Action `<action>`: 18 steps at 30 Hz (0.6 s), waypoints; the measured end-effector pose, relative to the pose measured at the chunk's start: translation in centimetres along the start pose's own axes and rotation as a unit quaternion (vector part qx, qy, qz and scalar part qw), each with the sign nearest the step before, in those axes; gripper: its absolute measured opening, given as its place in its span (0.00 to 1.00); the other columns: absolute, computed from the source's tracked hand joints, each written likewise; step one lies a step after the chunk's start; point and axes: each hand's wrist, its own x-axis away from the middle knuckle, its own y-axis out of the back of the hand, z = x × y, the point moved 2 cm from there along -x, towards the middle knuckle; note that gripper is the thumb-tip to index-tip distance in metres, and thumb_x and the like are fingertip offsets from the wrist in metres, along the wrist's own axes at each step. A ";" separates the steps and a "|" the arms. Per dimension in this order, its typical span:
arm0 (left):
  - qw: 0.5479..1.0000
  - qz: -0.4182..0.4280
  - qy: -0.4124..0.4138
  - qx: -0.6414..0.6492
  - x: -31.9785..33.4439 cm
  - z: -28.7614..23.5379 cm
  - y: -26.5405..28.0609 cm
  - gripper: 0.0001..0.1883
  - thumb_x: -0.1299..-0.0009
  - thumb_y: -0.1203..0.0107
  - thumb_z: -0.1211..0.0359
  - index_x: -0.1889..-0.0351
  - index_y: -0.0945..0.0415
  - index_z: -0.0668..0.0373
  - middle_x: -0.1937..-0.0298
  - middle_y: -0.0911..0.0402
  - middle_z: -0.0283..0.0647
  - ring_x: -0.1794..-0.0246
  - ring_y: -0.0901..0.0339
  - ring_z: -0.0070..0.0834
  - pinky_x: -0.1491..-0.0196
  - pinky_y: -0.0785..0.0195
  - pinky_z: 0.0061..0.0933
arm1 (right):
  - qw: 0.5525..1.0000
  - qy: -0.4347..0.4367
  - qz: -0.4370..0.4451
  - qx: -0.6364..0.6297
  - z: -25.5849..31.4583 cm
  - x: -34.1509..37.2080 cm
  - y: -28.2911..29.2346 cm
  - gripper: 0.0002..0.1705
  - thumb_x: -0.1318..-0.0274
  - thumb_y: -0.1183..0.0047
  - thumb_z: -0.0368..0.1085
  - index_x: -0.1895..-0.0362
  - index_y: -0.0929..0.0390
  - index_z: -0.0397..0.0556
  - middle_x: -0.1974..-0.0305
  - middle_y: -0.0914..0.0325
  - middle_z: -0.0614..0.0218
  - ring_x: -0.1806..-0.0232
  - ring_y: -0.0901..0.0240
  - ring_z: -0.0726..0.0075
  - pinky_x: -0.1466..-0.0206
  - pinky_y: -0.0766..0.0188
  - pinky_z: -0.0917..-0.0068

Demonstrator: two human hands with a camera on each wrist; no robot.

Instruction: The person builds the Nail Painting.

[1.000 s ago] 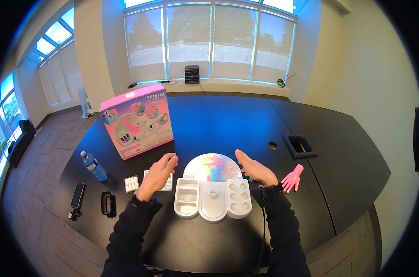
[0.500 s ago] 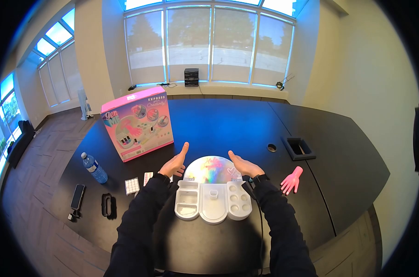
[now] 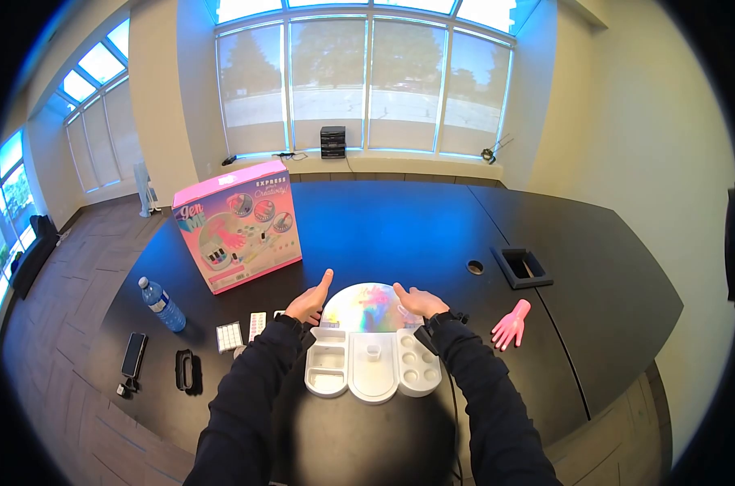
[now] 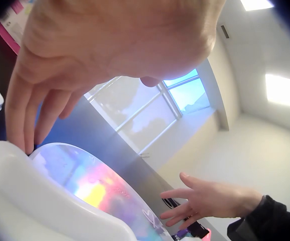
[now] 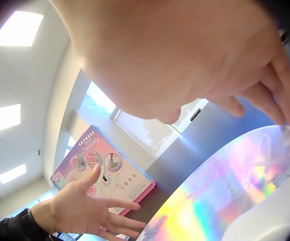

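Observation:
A white nail-station tray (image 3: 373, 377) with compartments and round wells stands on the table, a shiny rainbow half-round panel (image 3: 359, 306) rising at its back. Beside the panel's left edge is my left hand (image 3: 308, 306), thumb raised and fingers extended. In the left wrist view its fingertips (image 4: 29, 140) reach down right at the white tray's rim. My right hand (image 3: 422, 302) is at the panel's right edge, its fingers straight and pointing down in the right wrist view, the tips close by the panel. Neither hand grips anything.
A pink box (image 3: 238, 227) stands behind on the left, near a water bottle (image 3: 162, 304). White sheets of small pieces (image 3: 230, 337), a phone (image 3: 134, 355) and a black band (image 3: 187, 371) lie left. Right are a pink model hand (image 3: 511, 326) and a table socket frame (image 3: 523, 267).
My left hand has moved right, from over the white sheets to the panel's left edge. The right hand has come inward to the right edge. The tray appears in the same place.

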 end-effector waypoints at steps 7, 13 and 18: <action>0.999 0.029 0.009 0.026 -1.4 1.2 0.5 0.71 0.31 0.72 0.10 0.10 0.46 0.63 0.26 0.24 0.71 0.31 0.18 0.65 0.36 0.18 0.60 | 1.000 0.003 -0.023 0.012 -0.4 -1.6 -1.2 0.63 0.24 0.75 0.82 0.15 0.34 0.38 0.17 0.35 0.39 0.14 0.40 0.34 0.12 0.43 0.46; 0.998 0.034 -0.006 0.052 -0.8 1.2 0.8 0.73 0.31 0.69 0.10 0.12 0.46 0.72 0.26 0.24 0.75 0.31 0.17 0.63 0.31 0.21 0.54 | 0.999 0.007 -0.025 -0.044 0.2 -1.0 -0.4 0.63 0.24 0.75 0.81 0.18 0.32 0.34 0.17 0.35 0.36 0.14 0.39 0.33 0.12 0.45 0.47; 0.997 0.015 -0.009 0.074 -1.7 1.4 1.3 0.71 0.28 0.69 0.12 0.13 0.44 0.73 0.24 0.25 0.74 0.29 0.19 0.63 0.30 0.22 0.56 | 0.998 -0.004 -0.032 -0.049 0.4 -1.0 0.6 0.61 0.22 0.73 0.81 0.15 0.36 0.37 0.18 0.30 0.41 0.18 0.31 0.38 0.19 0.33 0.49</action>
